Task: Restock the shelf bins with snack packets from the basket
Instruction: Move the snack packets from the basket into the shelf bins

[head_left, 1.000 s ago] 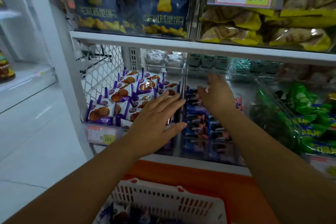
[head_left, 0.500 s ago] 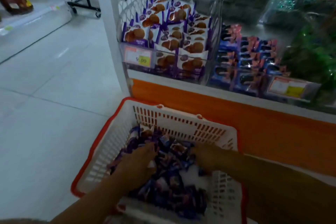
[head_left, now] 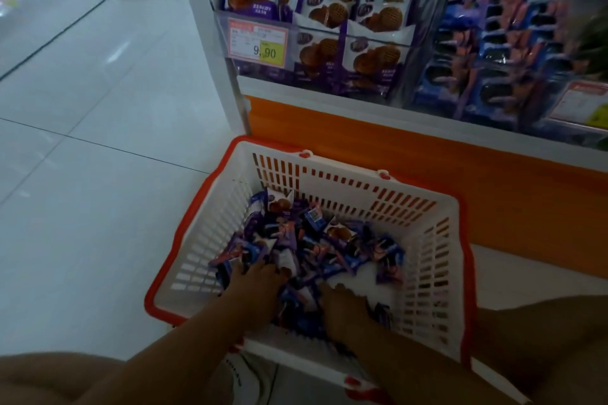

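A white basket with a red rim (head_left: 427,260) stands on the floor below the shelf. Inside lies a heap of small purple and blue snack packets (head_left: 329,240). My left hand (head_left: 255,286) is down in the heap at its near left, fingers curled into the packets. My right hand (head_left: 342,304) is in the heap beside it, fingers bent down among the packets. Whether either hand holds a packet is hidden. Above, a clear shelf bin holds purple waffle-biscuit packets (head_left: 332,10); the bin to its right holds blue and pink packets (head_left: 493,52).
The shelf has a white upright post (head_left: 210,43) at its left end and an orange base panel (head_left: 427,154) behind the basket. A price tag (head_left: 258,43) reads 9.90. White tiled floor (head_left: 82,174) spreads to the left. My knees show at the bottom corners.
Both hands came down from the shelf bins into the basket. My view has dropped from the shelf to the basket, and the hands have dug deeper into the packets.
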Demonstrator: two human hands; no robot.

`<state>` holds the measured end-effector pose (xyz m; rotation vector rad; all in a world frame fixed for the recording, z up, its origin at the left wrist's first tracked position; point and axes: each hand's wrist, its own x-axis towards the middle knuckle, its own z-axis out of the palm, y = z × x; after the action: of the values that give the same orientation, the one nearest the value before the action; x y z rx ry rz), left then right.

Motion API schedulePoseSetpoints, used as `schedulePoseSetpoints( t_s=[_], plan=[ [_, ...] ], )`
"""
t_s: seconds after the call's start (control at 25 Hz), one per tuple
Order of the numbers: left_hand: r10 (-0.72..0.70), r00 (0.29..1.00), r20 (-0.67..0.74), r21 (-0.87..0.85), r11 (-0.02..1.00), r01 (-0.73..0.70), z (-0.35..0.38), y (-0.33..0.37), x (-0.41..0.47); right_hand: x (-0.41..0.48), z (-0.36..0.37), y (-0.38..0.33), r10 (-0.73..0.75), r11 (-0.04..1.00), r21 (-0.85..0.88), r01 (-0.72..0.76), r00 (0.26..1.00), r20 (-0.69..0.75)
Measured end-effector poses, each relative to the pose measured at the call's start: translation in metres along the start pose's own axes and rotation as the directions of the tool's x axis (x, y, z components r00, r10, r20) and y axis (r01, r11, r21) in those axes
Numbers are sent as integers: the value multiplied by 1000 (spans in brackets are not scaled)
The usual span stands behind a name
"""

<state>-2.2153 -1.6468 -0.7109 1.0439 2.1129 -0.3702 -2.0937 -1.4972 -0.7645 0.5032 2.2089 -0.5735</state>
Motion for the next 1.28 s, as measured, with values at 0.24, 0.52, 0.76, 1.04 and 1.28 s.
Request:
schedulePoseSetpoints(
  t_s=[0.24, 0.52, 0.76, 1.04, 1.28],
  plan=[
    [14, 984, -178, -401, 912, -85, -23, 5, 1, -29, -69, 4, -46, 566, 820, -84, 990, 133],
    [51, 999, -12, -997, -74, -9, -73, 21, -13, -72, -117, 4, -181, -42, 997, 67, 981, -73],
    [35, 995, -92, -993, -83, -89, -84, 32, -19, -86, -117, 15, -84, -32, 979, 200, 976, -202],
    [-120, 919, -376, -920, 163, -355, -118, 48, -37, -110, -142, 3, 9, 139, 929, 343, 938, -347],
    [-117, 618, -778, -604, 412, -682, -227, 65, -89, -215, -275, 1, -49, 665, 482, 570, 678, -733]
  ],
)
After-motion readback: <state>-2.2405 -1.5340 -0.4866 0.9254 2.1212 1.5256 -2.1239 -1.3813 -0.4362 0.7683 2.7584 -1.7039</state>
